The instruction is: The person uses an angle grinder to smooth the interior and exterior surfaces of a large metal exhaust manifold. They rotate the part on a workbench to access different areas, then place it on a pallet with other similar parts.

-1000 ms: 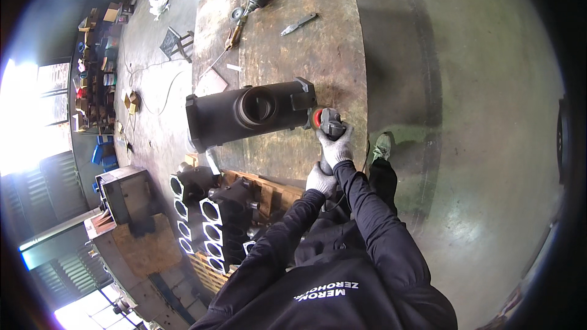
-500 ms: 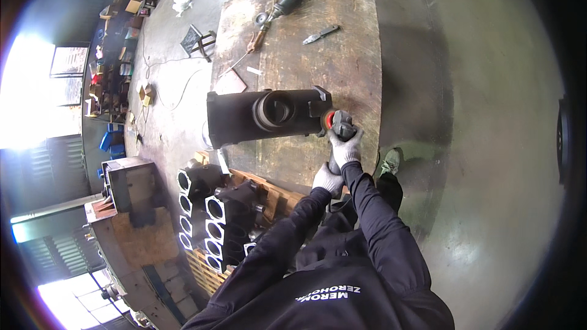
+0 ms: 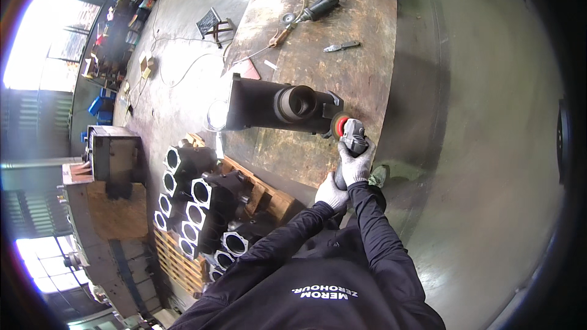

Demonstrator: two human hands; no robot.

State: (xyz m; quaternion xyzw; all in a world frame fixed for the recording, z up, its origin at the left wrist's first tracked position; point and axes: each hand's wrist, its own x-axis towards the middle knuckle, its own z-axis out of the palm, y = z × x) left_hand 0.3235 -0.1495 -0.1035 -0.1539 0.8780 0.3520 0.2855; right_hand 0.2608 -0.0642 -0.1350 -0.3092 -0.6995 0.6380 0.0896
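Both gloved hands (image 3: 345, 174) grip an angle grinder (image 3: 350, 137), seemingly touching the dark casting (image 3: 275, 107) on a scuffed workshop bench (image 3: 361, 61).

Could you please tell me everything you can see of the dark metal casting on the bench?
The casting is a dark, rough-looking box-shaped metal body lying lengthwise on the wooden bench, a round open port on its upper side. A grinder with a red disc meets its right end, held in the gloved right hand and left hand.

Both arms extended forward; right hand (image 3: 356, 164) ahead, left hand (image 3: 331, 192) behind, fingers curled
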